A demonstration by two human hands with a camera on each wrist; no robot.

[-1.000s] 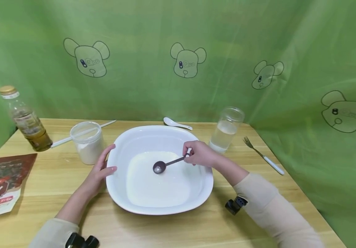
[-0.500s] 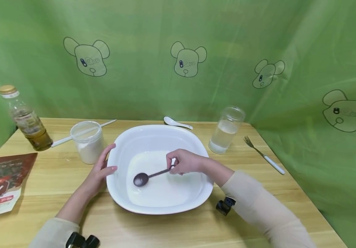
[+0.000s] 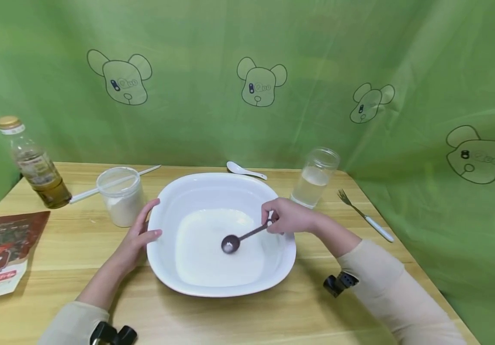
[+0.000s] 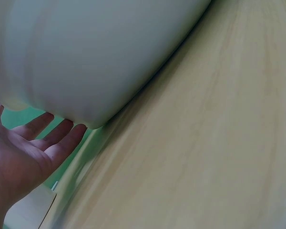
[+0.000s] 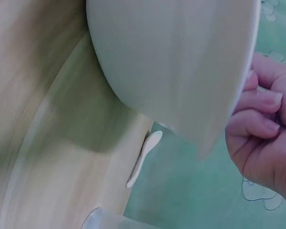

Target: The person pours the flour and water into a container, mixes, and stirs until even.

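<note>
A dark brown measuring spoon (image 3: 231, 244) hangs over the white basin (image 3: 220, 291), its round bowl low above or at the pale milky contents, exact contact unclear. The right hand (image 3: 291, 215) pinches the end of its handle near the basin's right side. In the right wrist view the basin wall (image 5: 167, 57) hides the spoon from the curled right hand (image 5: 269, 129). The left hand (image 3: 134, 242) holds the basin's left rim, thumb over the edge. Its other fingers touch the outer wall (image 4: 90, 57) in the left wrist view.
To the left stand a jar (image 3: 122, 201) of white powder, an oil bottle (image 3: 40, 172) and a brown-and-white packet (image 3: 3, 258). A white stick (image 3: 84, 195) lies behind the jar. A white spoon (image 3: 245, 171), a glass of liquid (image 3: 314, 179) and a fork (image 3: 368, 218) lie behind and right.
The right hand swept the measuring spoon left and toward the person, then back right, so its bowl is now right of the basin's middle. The left hand and basin stay in place.
</note>
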